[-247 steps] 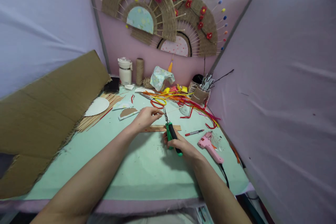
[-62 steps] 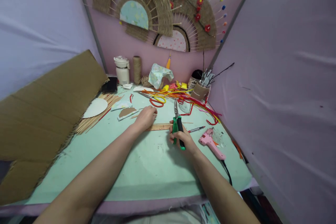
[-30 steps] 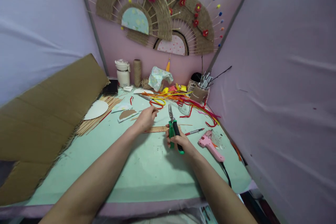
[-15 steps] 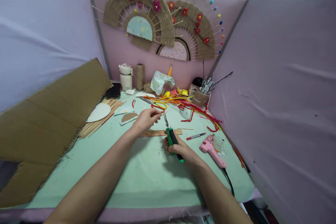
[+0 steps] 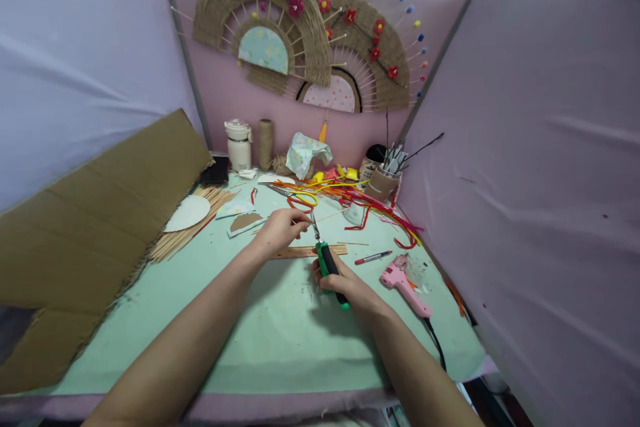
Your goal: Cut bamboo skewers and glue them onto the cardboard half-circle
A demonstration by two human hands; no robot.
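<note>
My right hand is wrapped around the green and black handles of a pair of pliers, whose metal jaws point away from me. Pinched in the fingers of my left hand is a thin wooden stick, which runs out to the right past the jaws. The jaws meet or nearly meet the stick close to my left fingertips; whether they grip it is too small to tell. Beneath both hands, several flat-lying wooden sticks rest on the green tabletop.
A pink glue gun and a pen lie at right. Scissors and coloured pipe cleaners lie behind my hands. Cardboard leans at left beside a bundle of sticks. Woven fan-shaped pieces hang on the back panel.
My left hand has shifted slightly right, closer to the pliers. More of the thin stick now shows beyond the jaws. My right hand keeps nearly the same place.
</note>
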